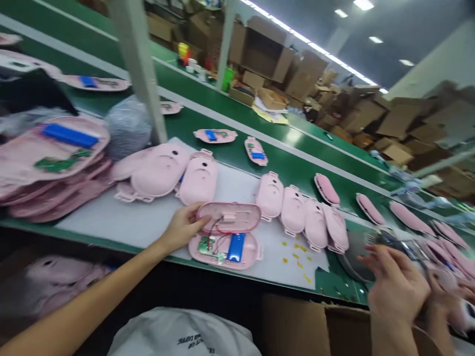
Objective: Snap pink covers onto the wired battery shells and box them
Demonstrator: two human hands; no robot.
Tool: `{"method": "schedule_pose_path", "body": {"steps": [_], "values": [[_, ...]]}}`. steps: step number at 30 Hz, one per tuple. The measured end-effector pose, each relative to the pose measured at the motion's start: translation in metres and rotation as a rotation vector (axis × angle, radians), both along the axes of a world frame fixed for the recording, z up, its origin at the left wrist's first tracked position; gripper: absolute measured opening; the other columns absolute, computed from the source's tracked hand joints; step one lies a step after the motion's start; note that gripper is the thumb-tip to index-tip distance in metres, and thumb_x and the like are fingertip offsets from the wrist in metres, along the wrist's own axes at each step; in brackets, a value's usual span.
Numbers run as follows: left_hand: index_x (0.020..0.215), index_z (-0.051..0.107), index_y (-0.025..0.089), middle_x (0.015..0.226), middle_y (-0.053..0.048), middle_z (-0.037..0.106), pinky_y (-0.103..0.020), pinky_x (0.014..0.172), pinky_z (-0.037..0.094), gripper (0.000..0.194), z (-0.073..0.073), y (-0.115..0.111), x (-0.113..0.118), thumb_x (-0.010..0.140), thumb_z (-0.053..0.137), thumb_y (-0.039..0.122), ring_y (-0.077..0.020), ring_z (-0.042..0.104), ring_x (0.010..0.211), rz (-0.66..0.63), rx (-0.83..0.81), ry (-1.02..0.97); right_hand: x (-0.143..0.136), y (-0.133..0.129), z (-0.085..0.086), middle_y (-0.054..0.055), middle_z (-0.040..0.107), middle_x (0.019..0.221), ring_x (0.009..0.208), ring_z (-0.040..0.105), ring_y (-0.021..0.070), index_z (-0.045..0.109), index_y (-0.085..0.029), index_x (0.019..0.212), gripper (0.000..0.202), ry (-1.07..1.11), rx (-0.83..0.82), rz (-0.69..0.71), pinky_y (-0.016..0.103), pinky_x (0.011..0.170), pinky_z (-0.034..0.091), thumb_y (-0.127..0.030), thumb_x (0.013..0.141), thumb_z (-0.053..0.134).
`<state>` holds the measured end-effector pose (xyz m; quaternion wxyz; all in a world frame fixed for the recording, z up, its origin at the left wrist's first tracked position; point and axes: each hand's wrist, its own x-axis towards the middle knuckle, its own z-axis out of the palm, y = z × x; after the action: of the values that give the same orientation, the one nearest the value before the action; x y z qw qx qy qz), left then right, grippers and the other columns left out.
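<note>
My left hand [185,226] grips the left end of a pink upper shell [241,211], thumb on its inner face. Wires run from that shell down to the pink lower shell [250,252], which lies open side up on the white foam sheet. Inside are a blue battery [236,247] and a green circuit board [206,245]. Off to the right, my right hand [399,277] is raised with fingers pinched together, blurred. What they hold, if anything, cannot be made out; a dark object [388,240] shows just beyond the fingertips. Small yellow pieces [297,255] lie scattered between the hands.
Closed pink cases [296,210] stand in a row behind the work. Stacked pink shells [55,163] fill the left, beside a metal post [137,69]. A cardboard box [297,326] sits below the table edge. Another person's hands [443,296] show at far right.
</note>
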<state>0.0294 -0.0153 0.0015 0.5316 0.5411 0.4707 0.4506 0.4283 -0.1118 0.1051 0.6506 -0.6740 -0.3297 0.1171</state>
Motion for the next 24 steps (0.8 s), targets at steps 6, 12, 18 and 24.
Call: {"method": "schedule_pose_path", "body": {"steps": [6,12,18,24], "values": [[0.11,0.067,0.013,0.097,-0.007,0.071,-0.03,0.076,0.056,0.039,-0.001,-0.007,0.002,0.076,0.07,0.033,-0.0213,0.067,0.085,-0.052,0.054,-0.189,-0.186,0.084,-0.002,0.003,0.059,0.079,0.072,0.054,0.0141,0.064,-0.02,0.082,0.022,-0.874,-0.119,1.006,0.027,0.064,0.042,-0.032,0.092,0.05],[0.114,0.066,0.013,0.092,-0.005,0.07,-0.026,0.07,0.054,0.036,-0.007,-0.008,0.001,0.079,0.063,0.022,-0.018,0.065,0.08,-0.061,0.079,-0.247,-0.229,0.116,-0.036,0.003,0.051,0.085,0.075,0.049,0.0137,0.066,-0.022,0.089,0.022,-1.376,-0.171,1.017,0.026,0.061,0.034,-0.032,0.095,0.048],[0.111,0.066,0.012,0.076,-0.002,0.066,-0.025,0.066,0.051,0.032,-0.007,-0.012,0.0,0.081,0.058,0.02,-0.0157,0.062,0.071,-0.053,0.15,-0.189,-0.231,0.115,-0.042,0.003,0.054,0.082,0.079,0.049,0.0163,0.068,-0.022,0.084,0.021,-1.473,-0.163,0.911,0.027,0.059,0.03,-0.037,0.091,0.054],[0.107,0.063,0.013,0.091,-0.004,0.068,-0.025,0.07,0.052,0.03,-0.002,-0.01,-0.006,0.079,0.059,0.022,-0.0183,0.064,0.08,-0.031,0.151,-0.074,-0.217,0.132,-0.032,0.003,0.063,0.083,0.077,0.053,0.0187,0.068,-0.022,0.085,0.033,-1.251,-0.281,0.762,0.03,0.063,0.035,-0.054,0.074,0.069]]}}
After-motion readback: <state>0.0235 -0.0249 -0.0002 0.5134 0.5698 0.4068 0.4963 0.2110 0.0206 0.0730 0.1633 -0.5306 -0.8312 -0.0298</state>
